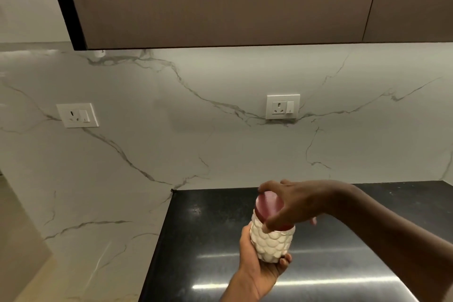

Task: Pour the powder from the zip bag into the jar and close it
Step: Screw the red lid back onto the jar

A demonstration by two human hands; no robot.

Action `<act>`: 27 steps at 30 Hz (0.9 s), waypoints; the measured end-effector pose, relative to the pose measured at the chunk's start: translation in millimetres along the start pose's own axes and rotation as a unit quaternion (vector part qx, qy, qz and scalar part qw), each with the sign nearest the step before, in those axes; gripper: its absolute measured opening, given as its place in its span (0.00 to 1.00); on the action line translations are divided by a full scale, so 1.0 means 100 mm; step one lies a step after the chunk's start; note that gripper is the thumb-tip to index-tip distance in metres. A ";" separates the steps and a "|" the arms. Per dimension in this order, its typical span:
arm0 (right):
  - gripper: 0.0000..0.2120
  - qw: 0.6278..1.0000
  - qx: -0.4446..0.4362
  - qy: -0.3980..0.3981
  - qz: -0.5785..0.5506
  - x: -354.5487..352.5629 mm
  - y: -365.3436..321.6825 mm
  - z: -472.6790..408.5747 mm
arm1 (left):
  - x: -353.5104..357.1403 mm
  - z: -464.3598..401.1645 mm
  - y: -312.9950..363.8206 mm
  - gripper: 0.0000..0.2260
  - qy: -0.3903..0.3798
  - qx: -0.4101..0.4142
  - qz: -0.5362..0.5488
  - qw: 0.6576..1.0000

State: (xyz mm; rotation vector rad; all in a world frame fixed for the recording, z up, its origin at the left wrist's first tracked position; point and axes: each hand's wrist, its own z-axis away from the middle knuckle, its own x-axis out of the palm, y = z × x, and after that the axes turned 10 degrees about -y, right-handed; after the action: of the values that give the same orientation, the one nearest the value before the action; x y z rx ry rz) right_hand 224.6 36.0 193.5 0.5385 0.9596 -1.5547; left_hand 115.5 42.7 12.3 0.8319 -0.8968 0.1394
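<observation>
A clear jar point(270, 244) with a bubbled surface, filled with pale powder, is held up above the black counter point(208, 228). My left hand point(257, 267) grips the jar's base from below. My right hand point(294, 201) reaches in from the right, its fingers and thumb curled round the jar's pink lid point(269, 206), which sits on the mouth. No zip bag is in view.
A white marble backsplash with two wall sockets point(283, 106) point(77, 115) stands behind the counter. Brown upper cabinets point(220, 2) hang overhead. The counter's left edge ends near a marble side panel point(98, 240).
</observation>
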 end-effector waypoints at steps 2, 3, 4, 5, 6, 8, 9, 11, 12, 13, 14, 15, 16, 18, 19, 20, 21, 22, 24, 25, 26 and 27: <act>0.39 1.000 -0.016 -0.010 -0.006 0.02 0.00 0.03 | -0.02 -0.02 0.00 0.36 -0.004 -0.001 -0.005 1.000; 0.36 1.000 -0.002 0.020 0.002 0.04 -0.01 0.03 | 0.00 -0.03 -0.01 0.36 -0.004 -0.001 -0.012 1.000; 0.36 0.997 0.022 0.063 0.028 0.06 -0.01 0.02 | 0.02 -0.02 -0.02 0.36 -0.003 0.000 -0.019 1.000; 0.39 0.991 0.051 0.106 0.067 0.09 -0.02 0.02 | 0.03 -0.02 -0.03 0.36 -0.003 0.001 -0.024 1.000; 0.43 0.984 0.073 0.134 0.093 0.10 -0.01 0.00 | 0.04 -0.02 -0.03 0.36 -0.004 0.002 -0.028 1.000; 0.46 0.989 0.061 0.110 0.083 0.07 0.02 -0.03 | 0.05 -0.02 -0.03 0.37 -0.006 0.001 -0.030 1.000; 0.44 0.996 0.042 0.060 0.045 0.05 0.02 -0.02 | 0.04 -0.03 -0.03 0.37 -0.005 0.001 -0.023 1.000; 0.40 1.000 0.011 -0.005 -0.011 0.02 0.02 0.02 | 0.01 -0.05 -0.02 0.37 -0.005 0.001 -0.011 1.000; 0.38 1.000 0.010 0.010 -0.012 0.04 0.02 0.03 | -0.01 -0.06 -0.02 0.37 -0.006 0.002 -0.012 1.000; 0.37 0.998 0.022 0.055 0.010 0.08 0.02 0.01 | -0.02 -0.06 -0.02 0.36 -0.006 0.003 -0.014 1.000; 0.37 0.991 0.043 0.115 0.050 0.13 0.01 -0.01 | -0.03 -0.07 -0.04 0.36 -0.004 0.005 -0.016 1.000; 0.38 0.980 0.066 0.166 0.085 0.18 0.01 -0.04 | -0.04 -0.07 -0.05 0.36 -0.001 0.009 -0.017 1.000; 0.39 0.971 0.081 0.196 0.106 0.21 0.03 -0.09 | -0.04 -0.07 -0.05 0.35 0.000 0.012 -0.021 1.000; 0.39 0.979 0.066 0.172 0.088 0.21 0.09 -0.12 | -0.05 -0.06 -0.07 0.35 0.002 0.012 -0.026 1.000; 0.38 0.991 0.041 0.124 0.042 0.19 0.11 -0.12 | -0.07 -0.07 -0.08 0.35 0.005 0.014 -0.020 1.000; 0.38 0.997 0.012 0.071 -0.010 0.16 0.12 -0.11 | -0.09 -0.07 -0.08 0.35 0.007 0.018 -0.012 1.000; 0.38 0.998 -0.021 0.041 -0.037 0.15 0.12 -0.11 | -0.11 -0.08 -0.08 0.35 0.009 0.023 -0.005 1.000; 0.38 0.998 -0.043 0.039 -0.035 0.15 0.12 -0.11 | -0.12 -0.08 -0.07 0.34 0.010 0.027 0.000 1.000; 0.36 0.993 -0.045 0.099 0.033 0.22 0.12 -0.16 | -0.13 -0.09 -0.07 0.34 0.010 0.037 0.006 0.999; 0.36 0.986 -0.031 0.145 0.080 0.27 0.12 -0.20 | -0.13 -0.09 -0.08 0.34 0.011 0.038 0.007 0.999; 0.37 0.974 -0.008 0.191 0.118 0.33 0.11 -0.24 | -0.12 -0.09 -0.09 0.34 0.014 0.038 0.007 0.999; 0.38 0.963 0.020 0.231 0.137 0.37 0.10 -0.28 | -0.10 -0.09 -0.10 0.34 0.017 0.038 0.004 0.999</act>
State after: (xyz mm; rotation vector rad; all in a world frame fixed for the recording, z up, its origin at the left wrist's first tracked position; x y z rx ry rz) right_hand 221.0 37.2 145.8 1.0494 1.1464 -1.2209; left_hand 119.1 44.5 -4.0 0.8934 -0.8669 0.1956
